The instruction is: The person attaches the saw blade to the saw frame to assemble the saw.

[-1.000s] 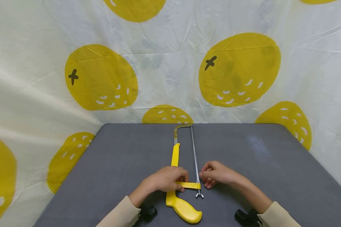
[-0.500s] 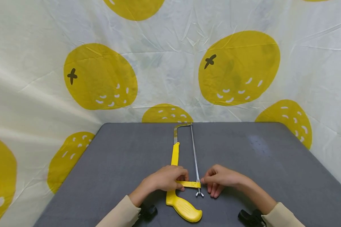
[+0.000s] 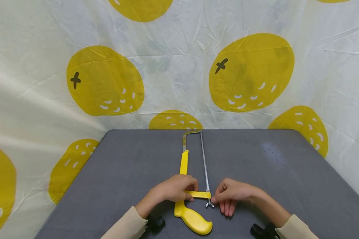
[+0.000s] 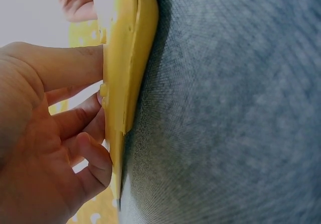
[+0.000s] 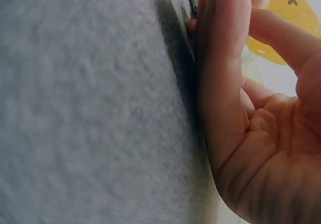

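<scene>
A hacksaw (image 3: 183,162) with a yellow frame and handle (image 3: 194,221) lies flat, its thin blade (image 3: 203,156) on the right side. My left hand (image 3: 176,187) holds the frame where the short yellow crosspiece (image 3: 201,195) branches off, thumb and fingers against the yellow metal in the left wrist view. At the near end of the blade sits a silver wing nut (image 3: 209,203). My right hand (image 3: 231,194) is just right of it, thumb and index fingertips at the end of the crosspiece, the other fingers extended down toward the tabletop.
The dark grey tabletop (image 3: 131,159) extends to both sides of the saw. Behind it hangs a pale cloth (image 3: 173,79) printed with yellow fruit. A black wrist camera (image 3: 156,224) is worn under my left wrist, with another on the right.
My right hand has moved toward me along the blade, from beside its near end to the wing nut, with its lower fingers straightening. The left hand and hacksaw stay in place.
</scene>
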Tool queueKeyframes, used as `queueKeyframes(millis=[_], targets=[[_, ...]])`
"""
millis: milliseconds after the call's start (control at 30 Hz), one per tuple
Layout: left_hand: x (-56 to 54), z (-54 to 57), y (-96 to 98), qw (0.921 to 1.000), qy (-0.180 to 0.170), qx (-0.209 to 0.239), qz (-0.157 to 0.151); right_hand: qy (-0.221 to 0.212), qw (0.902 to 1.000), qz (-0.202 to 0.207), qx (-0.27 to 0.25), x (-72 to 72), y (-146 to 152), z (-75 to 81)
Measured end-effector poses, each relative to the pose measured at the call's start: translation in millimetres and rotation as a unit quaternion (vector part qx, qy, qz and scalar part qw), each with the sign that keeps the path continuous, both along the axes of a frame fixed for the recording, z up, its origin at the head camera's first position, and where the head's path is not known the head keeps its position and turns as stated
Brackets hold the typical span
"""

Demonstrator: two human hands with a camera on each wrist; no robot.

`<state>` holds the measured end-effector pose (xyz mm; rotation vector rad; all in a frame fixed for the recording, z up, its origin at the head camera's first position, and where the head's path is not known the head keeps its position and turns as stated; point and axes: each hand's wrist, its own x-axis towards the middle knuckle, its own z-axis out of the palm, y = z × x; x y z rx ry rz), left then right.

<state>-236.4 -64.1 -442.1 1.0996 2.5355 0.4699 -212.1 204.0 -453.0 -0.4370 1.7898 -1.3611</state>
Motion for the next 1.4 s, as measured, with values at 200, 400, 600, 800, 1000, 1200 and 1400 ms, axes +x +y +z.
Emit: queueKeyframes(millis=[200,400,600,800,1000,1200,1400], targets=[[0.2,0.0,0.5,1.0000,0.000,0.000,-0.003,-0.025,0.9994,0.001,-0.024,1.5,1.0,-7.3],[0.2,-0.5,2.8,0.9999,0.008,-0.001,-0.008,-0.042,0.9985,0.004,-0.036,2.5,3.5,-8.9],[-1.1,-0.4,0.6,1.0000,0.006,0.001,-0.002,-0.031,0.9991,0.005,-0.029,0.5,-0.3,-9.8],[-1.5,-1.6,-1.4,1.0000,0.001,0.001,0.008,-0.025,0.9992,0.014,-0.027,-2.0,-2.2,-10.5],[-1.9,-4.3,-1.2,0.9999,-0.005,0.011,0.008,-0.031,0.9983,0.025,-0.042,-0.3,1.1,-12.7],[-2.0,-5.2,-1.3,0.9997,-0.015,0.018,0.009,-0.039,0.9976,0.030,-0.048,-0.2,2.2,-13.6],[-1.5,-4.9,-2.1,0.9997,-0.011,0.019,0.006,-0.046,0.9973,0.034,-0.046,-1.9,1.5,-13.8]])
